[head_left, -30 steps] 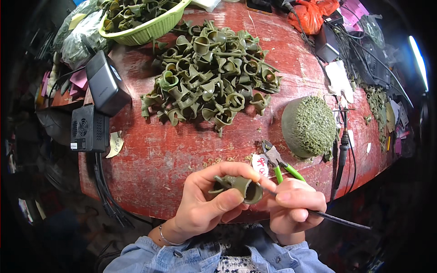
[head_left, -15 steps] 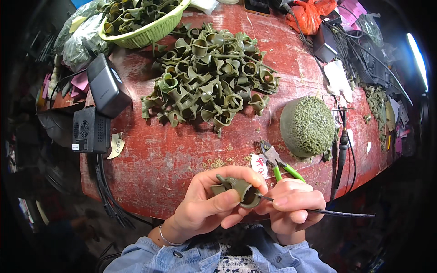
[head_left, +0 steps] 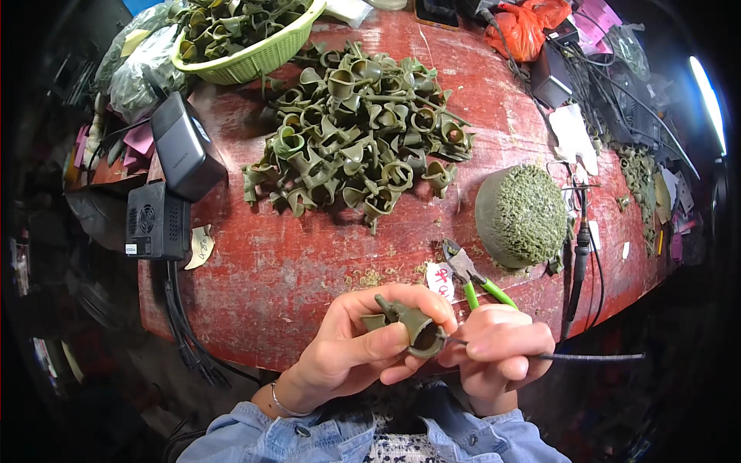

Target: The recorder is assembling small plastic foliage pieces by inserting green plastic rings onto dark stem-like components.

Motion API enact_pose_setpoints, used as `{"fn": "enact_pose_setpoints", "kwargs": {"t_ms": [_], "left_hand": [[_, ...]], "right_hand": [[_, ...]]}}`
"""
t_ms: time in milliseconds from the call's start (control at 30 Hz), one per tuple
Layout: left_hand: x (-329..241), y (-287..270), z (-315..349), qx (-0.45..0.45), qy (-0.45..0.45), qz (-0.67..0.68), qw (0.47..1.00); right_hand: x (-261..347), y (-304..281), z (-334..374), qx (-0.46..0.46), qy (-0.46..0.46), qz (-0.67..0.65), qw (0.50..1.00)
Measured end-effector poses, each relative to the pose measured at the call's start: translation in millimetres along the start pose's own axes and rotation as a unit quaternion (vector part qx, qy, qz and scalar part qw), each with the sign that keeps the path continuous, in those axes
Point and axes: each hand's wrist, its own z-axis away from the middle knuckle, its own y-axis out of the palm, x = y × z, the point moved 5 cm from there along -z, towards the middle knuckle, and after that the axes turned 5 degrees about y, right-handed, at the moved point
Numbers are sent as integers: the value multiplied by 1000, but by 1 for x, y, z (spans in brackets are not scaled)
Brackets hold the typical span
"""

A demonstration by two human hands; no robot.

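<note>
My left hand pinches an olive-green, flared cup-shaped part between thumb and fingers, its round opening facing right. A small stub sticks up from the part's far side. In my right hand is a thin dark rod-like tool, gripped with the fingers closed around it. The tool's narrow tip meets the rim of the part, and its tail reaches out to the right. Just beyond my right hand lie pliers with green handles. Beside them is a small white paper slip with red marks.
A pile of similar green parts covers the middle of the red table. A green basket of more parts stands at the far left. Right of centre sits a tub heaped with green shavings. Black power boxes, cables and bags line the sides.
The green part is turned slightly in my left hand, so its opening shows a little differently. My right hand and the tool have shifted slightly right.
</note>
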Motion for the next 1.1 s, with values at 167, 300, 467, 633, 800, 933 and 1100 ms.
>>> {"fn": "enact_pose_setpoints", "kwargs": {"t_ms": [167, 300, 467, 633, 800, 933, 1100], "left_hand": [[0, -2, 1, 2, 1, -4, 1000], [0, -1, -1, 2, -2, 0, 1000], [0, -2, 0, 9, -10, 4, 1000], [1, -2, 0, 7, -9, 4, 1000], [0, -1, 0, 15, -16, 11, 1000], [1, -2, 0, 9, -20, 8, 1000], [1, -2, 0, 8, -21, 9, 1000]], "right_hand": [[-3, 0, -1, -30, 25, 28, 999], [-2, -4, 2, -41, 9, 12, 999], [-3, 0, 2, -35, 3, 10, 999], [-2, -3, 3, -51, -25, 17, 998], [-4, -2, 2, -43, -19, 2, 999], [-6, -3, 1, -55, -10, -3, 998], [-2, -2, 1, -33, -23, -26, 999]]}}
